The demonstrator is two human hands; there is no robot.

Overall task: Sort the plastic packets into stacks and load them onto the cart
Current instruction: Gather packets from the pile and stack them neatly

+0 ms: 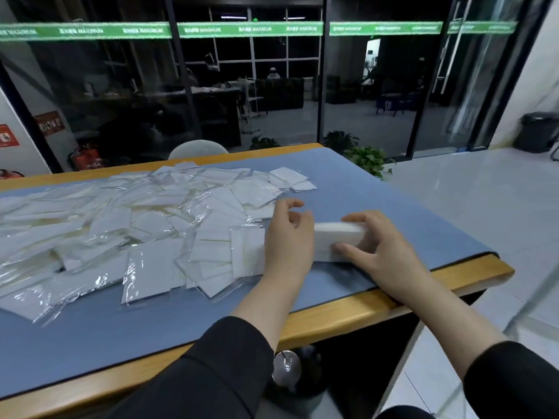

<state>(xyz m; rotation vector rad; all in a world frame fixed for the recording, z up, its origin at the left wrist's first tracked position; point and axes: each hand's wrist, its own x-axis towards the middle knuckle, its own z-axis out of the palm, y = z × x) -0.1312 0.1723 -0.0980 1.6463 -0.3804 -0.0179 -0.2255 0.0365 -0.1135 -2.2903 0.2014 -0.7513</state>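
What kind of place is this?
Probably an office or workshop used for packing: a desk with a blue mat covered in plastic packets, glass partition walls facing more desks, and fire extinguishers.

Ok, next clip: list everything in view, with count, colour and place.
loose packets: many, clear plastic with white inserts, spread over the mat's left and middle
stack of packets: one, white, between the hands
mat: one, blue, covering the table
table: one, wooden edge, foreground
chair: one, pale, behind the table
plants: green, by the glass wall
bin: one, dark, far right
fire extinguishers: red, far left
left hand: against the stack's left end
right hand: gripping the stack's right end
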